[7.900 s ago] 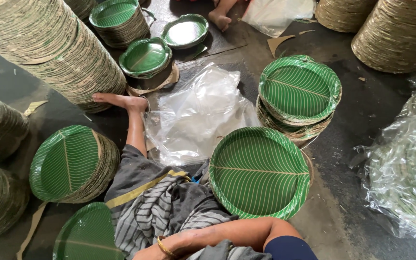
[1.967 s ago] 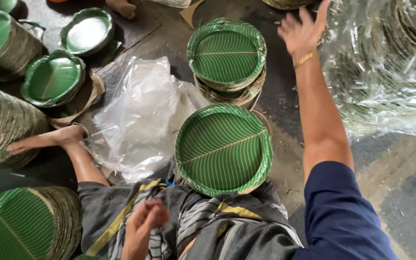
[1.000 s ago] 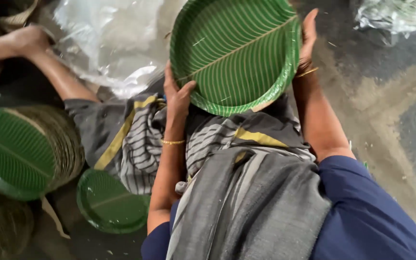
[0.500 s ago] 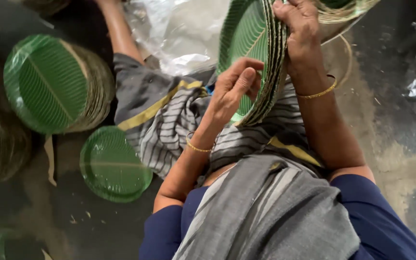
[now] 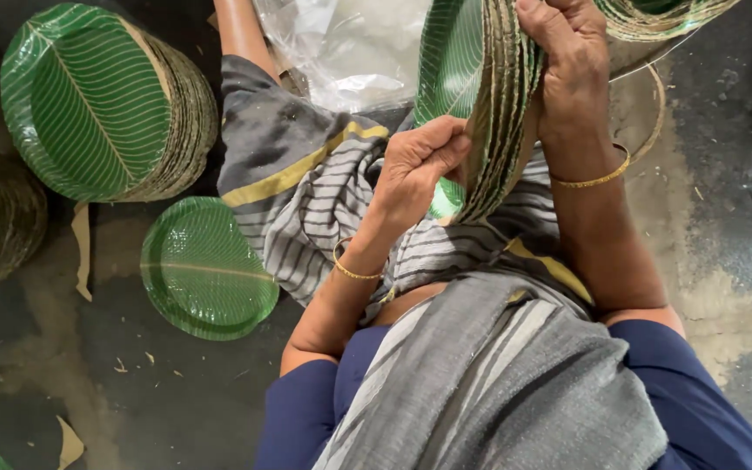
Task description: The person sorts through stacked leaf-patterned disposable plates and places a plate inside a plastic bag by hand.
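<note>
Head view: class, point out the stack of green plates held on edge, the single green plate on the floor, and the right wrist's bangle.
held stack of plates (image 5: 493, 104), head view, ribbed edges.
single green plate (image 5: 206, 265), head view, centre.
bangle (image 5: 598, 180), head view, band.

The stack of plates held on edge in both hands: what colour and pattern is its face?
Green with pale leaf veins, on the stack of plates; head view.

Tilted stack of green plates (image 5: 102, 104) left; single green plate (image 5: 208, 267) on floor; clear plastic sheet (image 5: 354, 43), possibly bags.

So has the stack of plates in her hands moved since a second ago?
Yes. The stack was lying flat on the lap; now both hands hold it tipped on edge, above the striped cloth.
</note>
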